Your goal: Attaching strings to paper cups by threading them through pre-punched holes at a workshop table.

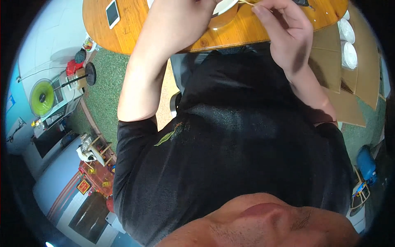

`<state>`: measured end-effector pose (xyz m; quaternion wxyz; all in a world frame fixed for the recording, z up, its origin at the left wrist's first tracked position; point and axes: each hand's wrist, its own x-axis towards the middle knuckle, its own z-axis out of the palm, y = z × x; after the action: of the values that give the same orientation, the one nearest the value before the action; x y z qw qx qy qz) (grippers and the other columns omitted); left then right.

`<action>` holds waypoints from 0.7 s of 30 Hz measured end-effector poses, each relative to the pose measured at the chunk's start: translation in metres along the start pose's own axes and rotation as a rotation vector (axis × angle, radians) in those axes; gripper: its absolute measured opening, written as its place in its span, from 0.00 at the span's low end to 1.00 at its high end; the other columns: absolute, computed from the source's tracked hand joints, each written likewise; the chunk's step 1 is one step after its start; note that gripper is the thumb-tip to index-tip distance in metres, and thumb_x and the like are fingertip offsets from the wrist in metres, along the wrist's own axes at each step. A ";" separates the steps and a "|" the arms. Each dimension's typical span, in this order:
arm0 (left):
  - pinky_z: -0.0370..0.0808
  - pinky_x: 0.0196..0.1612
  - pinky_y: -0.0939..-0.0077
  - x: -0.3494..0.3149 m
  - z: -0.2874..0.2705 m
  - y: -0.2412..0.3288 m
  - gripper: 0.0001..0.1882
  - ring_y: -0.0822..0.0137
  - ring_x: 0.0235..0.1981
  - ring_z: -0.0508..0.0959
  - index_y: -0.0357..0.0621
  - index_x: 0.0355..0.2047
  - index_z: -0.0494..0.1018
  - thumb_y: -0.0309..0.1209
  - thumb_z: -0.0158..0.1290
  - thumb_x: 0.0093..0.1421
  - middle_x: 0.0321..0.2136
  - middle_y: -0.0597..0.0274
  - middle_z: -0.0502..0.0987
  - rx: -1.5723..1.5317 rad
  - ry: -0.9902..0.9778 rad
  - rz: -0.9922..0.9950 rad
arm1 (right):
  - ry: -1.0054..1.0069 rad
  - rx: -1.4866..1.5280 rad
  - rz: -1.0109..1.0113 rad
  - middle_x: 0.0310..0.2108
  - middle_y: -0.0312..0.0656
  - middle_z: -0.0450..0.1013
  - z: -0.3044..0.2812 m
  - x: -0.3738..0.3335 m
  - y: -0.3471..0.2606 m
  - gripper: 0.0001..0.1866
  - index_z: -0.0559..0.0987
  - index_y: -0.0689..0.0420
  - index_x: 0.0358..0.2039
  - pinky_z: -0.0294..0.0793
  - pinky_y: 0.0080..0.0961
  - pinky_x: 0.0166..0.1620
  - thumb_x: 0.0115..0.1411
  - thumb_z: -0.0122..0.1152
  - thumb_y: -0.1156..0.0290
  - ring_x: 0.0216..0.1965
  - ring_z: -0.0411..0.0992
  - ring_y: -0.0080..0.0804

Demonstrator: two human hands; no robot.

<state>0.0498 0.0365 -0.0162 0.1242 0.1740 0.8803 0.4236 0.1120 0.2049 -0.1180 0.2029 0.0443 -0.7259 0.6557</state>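
Observation:
Both my hands are over a wooden table (135, 37) at the upper edge of the head view. My left hand (187, 18) shows its back and wrist, while its fingers are cut off by the frame's edge. Close to it stands a white bowl or dish (225, 6), only its near rim in sight. My right hand (290, 31) is closed, thumb against fingers, at the end of a thin pale-yellow strand (246, 2). That strand reaches left toward the dish's rim; what it belongs to is hidden.
A white-framed phone (112, 15) lies at the table's left. A small dark thing (302, 2) is beyond my right hand. Flattened cardboard (329, 68) and white round containers (349, 55) are on the right. A green fan (42, 98) stands at left.

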 end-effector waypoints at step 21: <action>0.73 0.39 0.56 -0.006 0.001 -0.018 0.05 0.42 0.35 0.76 0.33 0.34 0.70 0.22 0.55 0.64 0.30 0.41 0.73 0.249 0.201 0.424 | -0.172 1.119 -0.279 0.30 0.38 0.78 0.027 0.021 0.021 0.07 0.77 0.63 0.38 0.71 0.16 0.31 0.70 0.59 0.72 0.25 0.70 0.19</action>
<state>0.0521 0.0246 -0.0306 -0.0776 0.3257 0.8774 0.3436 0.0794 0.1861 -0.1317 0.1734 0.2932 -0.2701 0.9006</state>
